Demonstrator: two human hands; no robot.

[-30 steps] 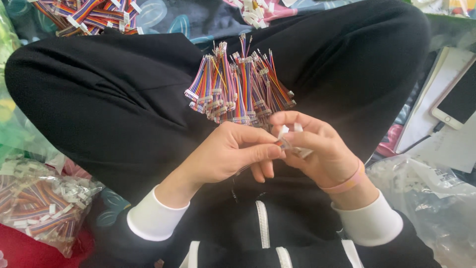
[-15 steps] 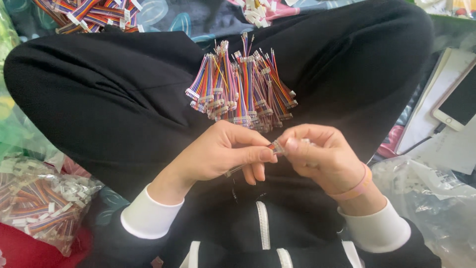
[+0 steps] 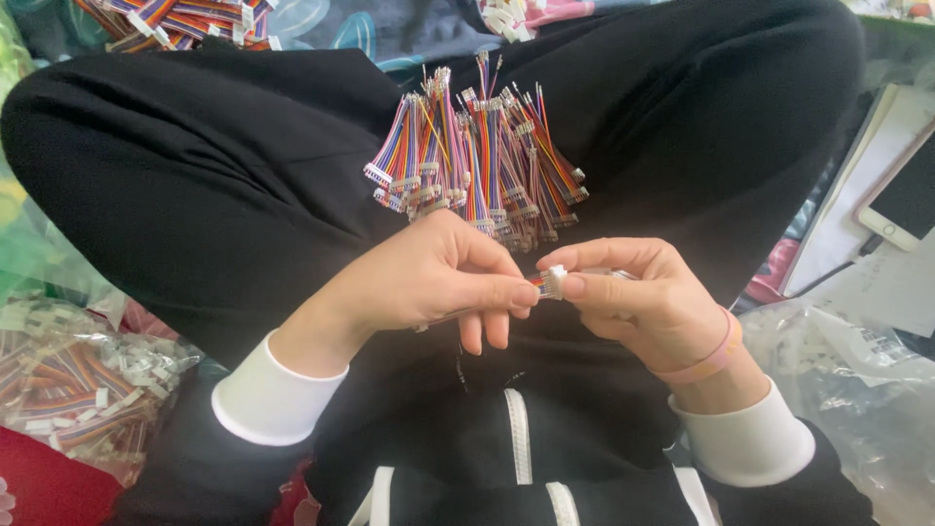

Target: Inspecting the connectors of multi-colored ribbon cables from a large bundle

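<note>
My left hand (image 3: pixel 429 278) pinches a short multicoloured wire lead between thumb and forefinger. My right hand (image 3: pixel 638 297) grips a small white plastic connector (image 3: pixel 553 282) at the tip of that lead, so both hands meet over my lap. Just beyond my fingers a heap of finished colourful wire harnesses (image 3: pixel 477 161) with white connectors lies on my black trousers (image 3: pixel 214 185). A pink band circles my right wrist.
A clear bag of more wire leads (image 3: pixel 68 390) lies at lower left. Further harnesses (image 3: pixel 175 19) sit at upper left. A phone (image 3: pixel 906 200) rests on white papers at the right, above a clear bag of white plastic parts (image 3: pixel 857 380).
Both hands have shifted slightly toward me. The fingertips have closed together, and the white connector now sits at the end of the lead between them.
</note>
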